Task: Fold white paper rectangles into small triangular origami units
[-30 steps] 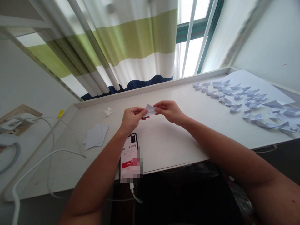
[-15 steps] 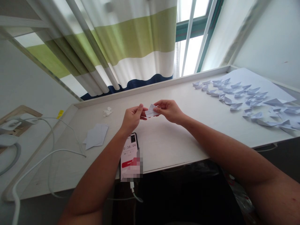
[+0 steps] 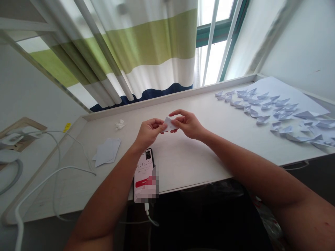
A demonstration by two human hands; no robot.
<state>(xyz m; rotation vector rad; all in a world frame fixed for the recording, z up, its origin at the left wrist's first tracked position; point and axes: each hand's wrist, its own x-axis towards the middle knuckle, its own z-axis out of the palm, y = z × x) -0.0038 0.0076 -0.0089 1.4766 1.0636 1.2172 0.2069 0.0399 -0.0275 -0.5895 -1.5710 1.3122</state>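
Note:
A small folded piece of white paper (image 3: pixel 169 124) is held above the desk between both hands. My left hand (image 3: pixel 150 130) pinches its left side, with the thumb on the near face. On the right side, my right hand (image 3: pixel 188 123) grips it with the thumb in front, while the index finger is raised and curved above the paper. The fingertips behind the paper are partly hidden. Below my left wrist, a phone (image 3: pixel 144 174) showing a timer lies at the desk's front edge.
Several folded paper boats (image 3: pixel 264 104) cover the right side of the white desk (image 3: pixel 199 164), near a large white sheet (image 3: pixel 285 90). Flat paper pieces (image 3: pixel 108 152) and a crumpled tissue (image 3: pixel 119 124) lie at left. White cables (image 3: pixel 56 170) trail over the left edge.
My left thumb has come down onto the paper, and the left hand has moved slightly right. The right index finger has lifted off. The paper now looks smaller and more upright.

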